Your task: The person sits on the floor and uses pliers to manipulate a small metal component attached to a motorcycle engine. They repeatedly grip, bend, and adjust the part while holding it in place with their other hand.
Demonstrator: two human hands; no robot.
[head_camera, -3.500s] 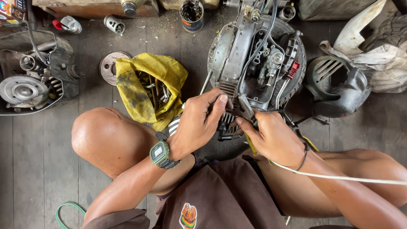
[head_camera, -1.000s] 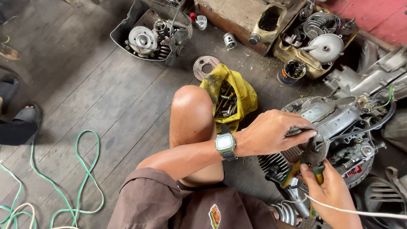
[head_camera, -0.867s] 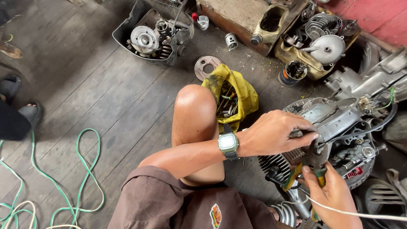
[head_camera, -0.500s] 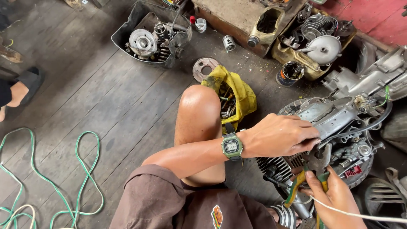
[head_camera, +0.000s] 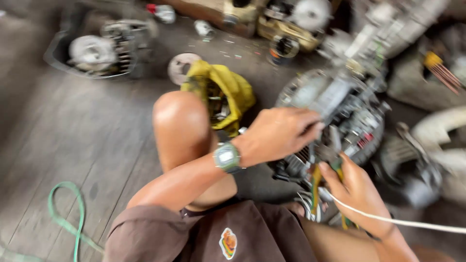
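The view is blurred by motion. A grey engine block (head_camera: pixel 335 111) with cooling fins lies on the wooden floor in front of my knees. My left hand (head_camera: pixel 281 133), with a green watch on the wrist, rests on the near edge of the engine, fingers curled over it. My right hand (head_camera: pixel 357 191) grips pliers (head_camera: pixel 325 170) with yellow and green handles, their jaws against the engine just under my left fingers. A white cord (head_camera: pixel 403 222) runs across my right wrist.
A yellow cloth bag (head_camera: pixel 223 92) with metal parts sits beside my left knee. A dark tray (head_camera: pixel 99 48) of engine parts stands at the far left, more engine pieces (head_camera: pixel 291 19) along the back. A green hose (head_camera: pixel 65 218) loops at lower left.
The camera has swung back toward the engine and blurred. Both hands stay at the engine's near edge, the pliers still in my right hand.
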